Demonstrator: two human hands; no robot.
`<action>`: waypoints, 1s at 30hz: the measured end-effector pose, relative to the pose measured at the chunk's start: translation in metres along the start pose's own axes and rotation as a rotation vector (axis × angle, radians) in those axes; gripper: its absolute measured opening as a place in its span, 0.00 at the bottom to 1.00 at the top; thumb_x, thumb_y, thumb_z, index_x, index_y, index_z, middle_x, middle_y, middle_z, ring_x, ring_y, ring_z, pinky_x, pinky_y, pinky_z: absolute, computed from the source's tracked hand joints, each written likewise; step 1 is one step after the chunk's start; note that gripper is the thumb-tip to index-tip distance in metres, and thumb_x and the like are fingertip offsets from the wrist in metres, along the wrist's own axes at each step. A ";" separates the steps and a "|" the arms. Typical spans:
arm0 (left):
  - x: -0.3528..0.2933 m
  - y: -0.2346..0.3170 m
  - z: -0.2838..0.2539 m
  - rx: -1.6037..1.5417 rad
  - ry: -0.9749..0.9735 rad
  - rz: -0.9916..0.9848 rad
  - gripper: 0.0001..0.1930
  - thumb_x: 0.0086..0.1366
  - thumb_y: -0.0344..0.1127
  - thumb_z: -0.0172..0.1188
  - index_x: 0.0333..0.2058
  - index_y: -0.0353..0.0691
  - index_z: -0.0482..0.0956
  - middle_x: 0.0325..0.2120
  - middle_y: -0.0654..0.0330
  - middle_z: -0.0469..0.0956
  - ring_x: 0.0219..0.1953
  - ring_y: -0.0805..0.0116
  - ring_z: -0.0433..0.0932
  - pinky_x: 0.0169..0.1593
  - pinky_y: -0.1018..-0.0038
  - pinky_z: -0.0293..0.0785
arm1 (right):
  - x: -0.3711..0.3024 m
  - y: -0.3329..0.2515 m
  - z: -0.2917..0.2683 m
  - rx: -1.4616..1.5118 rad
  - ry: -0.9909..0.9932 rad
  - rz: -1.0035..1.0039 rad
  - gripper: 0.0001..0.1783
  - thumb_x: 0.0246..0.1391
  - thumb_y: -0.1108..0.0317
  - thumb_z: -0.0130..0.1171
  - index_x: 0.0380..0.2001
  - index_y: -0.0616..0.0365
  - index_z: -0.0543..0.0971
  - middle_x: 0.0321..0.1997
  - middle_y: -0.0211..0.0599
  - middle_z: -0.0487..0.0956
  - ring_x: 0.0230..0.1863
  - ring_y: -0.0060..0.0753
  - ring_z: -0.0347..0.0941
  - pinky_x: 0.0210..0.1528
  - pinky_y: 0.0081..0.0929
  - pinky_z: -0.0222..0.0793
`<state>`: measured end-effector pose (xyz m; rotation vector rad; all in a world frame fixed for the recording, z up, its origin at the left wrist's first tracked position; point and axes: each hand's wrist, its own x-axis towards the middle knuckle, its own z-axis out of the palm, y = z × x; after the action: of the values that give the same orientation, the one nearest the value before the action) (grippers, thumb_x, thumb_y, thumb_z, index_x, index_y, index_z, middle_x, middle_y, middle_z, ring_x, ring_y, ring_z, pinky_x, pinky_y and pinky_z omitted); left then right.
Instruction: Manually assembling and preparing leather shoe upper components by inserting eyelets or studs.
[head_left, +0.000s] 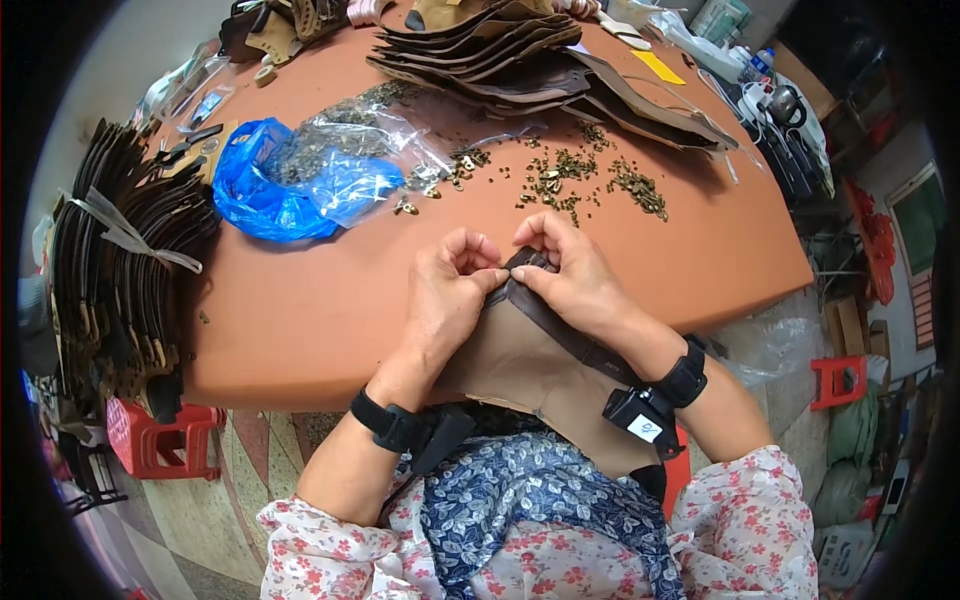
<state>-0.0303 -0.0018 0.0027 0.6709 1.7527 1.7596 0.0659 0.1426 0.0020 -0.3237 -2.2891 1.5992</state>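
A taupe leather piece with a dark brown edge strip lies over my lap and rises to the table's near edge. At its upper corner, my left hand is closed in a pinch on the dark edge. My right hand pinches the same corner from the other side, with the two thumbs nearly meeting. Anything small between the fingertips is too hidden to make out. Beyond my hands, small brass-coloured metal fittings lie scattered in loose heaps on the orange-brown tabletop.
A blue plastic bag and a clear bag of small metal parts lie at the left. Leather pieces stand stacked at the far side and in a tied bundle at left. Red stools stand on the floor.
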 end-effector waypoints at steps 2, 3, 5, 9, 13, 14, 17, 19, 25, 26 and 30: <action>0.002 -0.002 0.000 -0.009 0.004 0.010 0.09 0.55 0.18 0.62 0.33 0.35 0.75 0.26 0.63 0.77 0.29 0.78 0.75 0.35 0.84 0.72 | 0.001 0.000 0.001 -0.045 0.008 -0.044 0.14 0.47 0.78 0.61 0.39 0.60 0.71 0.37 0.35 0.75 0.40 0.26 0.73 0.42 0.26 0.70; 0.002 -0.002 0.001 -0.017 0.006 -0.001 0.09 0.55 0.18 0.62 0.33 0.35 0.75 0.26 0.64 0.77 0.29 0.78 0.75 0.35 0.84 0.72 | 0.001 0.000 -0.001 0.017 -0.023 0.022 0.15 0.48 0.78 0.61 0.40 0.60 0.71 0.37 0.34 0.75 0.40 0.25 0.73 0.42 0.25 0.71; 0.002 0.001 0.002 -0.031 0.016 -0.020 0.09 0.55 0.18 0.61 0.34 0.35 0.75 0.27 0.64 0.77 0.29 0.78 0.75 0.35 0.84 0.72 | 0.002 0.001 -0.007 0.141 -0.091 0.146 0.15 0.50 0.77 0.61 0.42 0.60 0.72 0.38 0.32 0.75 0.40 0.21 0.73 0.42 0.22 0.71; 0.006 -0.001 0.001 -0.010 -0.025 -0.046 0.09 0.56 0.18 0.61 0.35 0.35 0.75 0.27 0.64 0.77 0.29 0.79 0.75 0.36 0.84 0.72 | 0.001 -0.012 -0.025 0.229 -0.087 0.284 0.14 0.54 0.73 0.60 0.45 0.63 0.76 0.37 0.31 0.78 0.38 0.18 0.74 0.41 0.20 0.71; 0.005 -0.001 0.001 0.035 -0.020 -0.042 0.09 0.56 0.18 0.61 0.35 0.35 0.76 0.27 0.64 0.77 0.30 0.79 0.75 0.36 0.84 0.71 | 0.000 -0.018 -0.032 0.020 -0.049 0.302 0.11 0.57 0.68 0.60 0.39 0.65 0.80 0.31 0.31 0.81 0.33 0.18 0.74 0.38 0.20 0.71; 0.006 -0.002 0.002 0.030 -0.022 -0.039 0.09 0.56 0.18 0.61 0.35 0.34 0.76 0.27 0.64 0.77 0.30 0.79 0.75 0.36 0.84 0.71 | 0.000 -0.020 -0.032 0.006 -0.066 0.314 0.11 0.57 0.68 0.60 0.38 0.65 0.80 0.31 0.31 0.81 0.33 0.18 0.74 0.37 0.20 0.71; 0.005 -0.001 0.003 0.031 -0.029 -0.034 0.08 0.56 0.18 0.60 0.35 0.35 0.76 0.27 0.64 0.77 0.30 0.79 0.75 0.36 0.84 0.71 | 0.000 -0.011 -0.031 0.015 -0.080 0.286 0.11 0.56 0.68 0.60 0.38 0.65 0.80 0.30 0.31 0.80 0.32 0.18 0.74 0.36 0.19 0.71; 0.006 -0.001 0.003 0.039 -0.037 -0.031 0.08 0.56 0.18 0.61 0.35 0.35 0.76 0.28 0.65 0.77 0.30 0.80 0.75 0.36 0.85 0.71 | 0.001 -0.011 -0.030 0.022 -0.087 0.288 0.11 0.56 0.68 0.60 0.37 0.65 0.80 0.29 0.30 0.80 0.31 0.17 0.73 0.35 0.19 0.70; 0.005 0.000 0.002 0.067 -0.035 -0.030 0.08 0.57 0.19 0.60 0.35 0.35 0.76 0.28 0.65 0.77 0.30 0.80 0.75 0.36 0.85 0.71 | 0.004 -0.020 -0.028 0.020 -0.115 0.335 0.09 0.55 0.69 0.61 0.35 0.65 0.80 0.28 0.29 0.79 0.29 0.16 0.72 0.32 0.18 0.69; 0.005 0.000 0.002 0.075 -0.034 -0.028 0.08 0.57 0.19 0.60 0.35 0.35 0.76 0.28 0.65 0.77 0.30 0.80 0.75 0.36 0.85 0.71 | 0.005 -0.015 -0.028 0.017 -0.118 0.316 0.09 0.55 0.69 0.61 0.34 0.65 0.80 0.27 0.29 0.79 0.29 0.17 0.72 0.32 0.19 0.69; 0.004 -0.001 0.002 0.045 -0.045 -0.023 0.08 0.57 0.19 0.60 0.35 0.35 0.76 0.28 0.65 0.77 0.30 0.80 0.75 0.36 0.85 0.71 | 0.007 0.000 -0.022 -0.071 -0.109 0.229 0.06 0.53 0.71 0.59 0.32 0.64 0.79 0.25 0.30 0.77 0.28 0.18 0.71 0.31 0.21 0.68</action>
<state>-0.0322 0.0025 0.0012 0.7010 1.7679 1.6814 0.0681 0.1637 0.0100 -0.5465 -2.4711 1.6824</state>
